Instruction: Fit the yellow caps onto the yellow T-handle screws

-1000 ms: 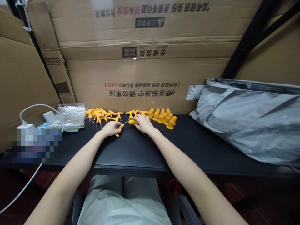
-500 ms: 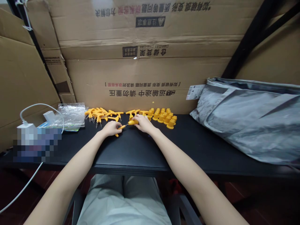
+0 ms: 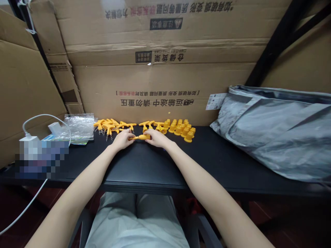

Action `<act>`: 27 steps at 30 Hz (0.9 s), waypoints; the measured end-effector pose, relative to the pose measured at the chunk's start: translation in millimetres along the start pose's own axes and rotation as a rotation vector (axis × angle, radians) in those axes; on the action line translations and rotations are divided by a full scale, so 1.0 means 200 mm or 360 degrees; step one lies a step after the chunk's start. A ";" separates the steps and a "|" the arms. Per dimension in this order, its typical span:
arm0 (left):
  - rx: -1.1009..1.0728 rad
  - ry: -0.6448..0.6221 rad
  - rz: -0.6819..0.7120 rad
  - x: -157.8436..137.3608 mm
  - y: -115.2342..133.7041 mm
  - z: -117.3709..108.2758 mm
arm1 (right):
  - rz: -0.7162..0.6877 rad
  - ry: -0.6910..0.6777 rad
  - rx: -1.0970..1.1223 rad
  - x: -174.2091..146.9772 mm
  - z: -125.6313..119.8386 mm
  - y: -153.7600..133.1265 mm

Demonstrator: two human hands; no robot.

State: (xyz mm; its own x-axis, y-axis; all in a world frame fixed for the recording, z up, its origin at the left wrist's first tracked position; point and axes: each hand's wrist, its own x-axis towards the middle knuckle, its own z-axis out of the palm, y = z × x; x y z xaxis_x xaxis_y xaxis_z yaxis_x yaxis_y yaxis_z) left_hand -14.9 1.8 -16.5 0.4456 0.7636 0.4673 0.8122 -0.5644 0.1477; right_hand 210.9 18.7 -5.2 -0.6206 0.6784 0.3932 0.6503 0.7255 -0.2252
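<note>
My left hand [image 3: 123,140] is closed around the yellow T-shaped handle of a corkscrew [image 3: 133,138], most of it hidden by the fingers. Facing it, my right hand [image 3: 159,139] pinches a yellow bell-shaped sleeve [image 3: 143,137], lying sideways over the table. The two pieces meet end to end, and the metal spiral hardly shows between them. Behind my left hand lies a pile of yellow-handled corkscrews [image 3: 110,126], with several spirals visible. Yellow corkscrews with sleeves on them [image 3: 151,124] are just behind my right hand. Several loose yellow sleeves [image 3: 184,131] stand in rows to its right.
A clear plastic bag [image 3: 79,125] and a white charger with cable [image 3: 30,144] are on the left of the black table [image 3: 147,168]. A grey bag [image 3: 274,134] fills the right side. Cardboard [image 3: 155,79] walls the back.
My hands have come closer together. The corkscrew's spiral, visible between handle and sleeve before, is now mostly inside the sleeve. The handle has turned in my left hand.
</note>
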 end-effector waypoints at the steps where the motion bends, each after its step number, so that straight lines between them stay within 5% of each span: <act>1: -0.0001 0.0034 0.0035 0.00 -0.01 0.01 | -0.0003 -0.0007 0.0005 0.00 0.00 -0.01; 9: -0.0133 0.0326 0.0105 0.01 -0.04 0.02 | 0.0003 0.0052 0.0170 0.00 0.00 -0.01; 14: -0.0041 0.0437 -0.0220 0.01 -0.03 0.00 | -0.0021 0.0121 0.0231 0.01 0.01 0.00; 19: -0.0013 0.0268 -0.0587 0.00 0.00 -0.02 | -0.0029 0.0133 0.0191 0.01 0.01 0.00; 27: -0.0066 0.0266 -0.0526 -0.01 -0.01 0.00 | -0.0051 0.0181 0.0191 0.01 0.02 0.02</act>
State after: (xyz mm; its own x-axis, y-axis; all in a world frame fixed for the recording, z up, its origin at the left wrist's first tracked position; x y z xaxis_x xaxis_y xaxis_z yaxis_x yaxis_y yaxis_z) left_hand -17.3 2.2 -17.4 0.0913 0.8471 0.5235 0.8845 -0.3106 0.3482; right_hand 211.2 23.1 -8.5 -0.5822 0.6419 0.4990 0.5696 0.7600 -0.3129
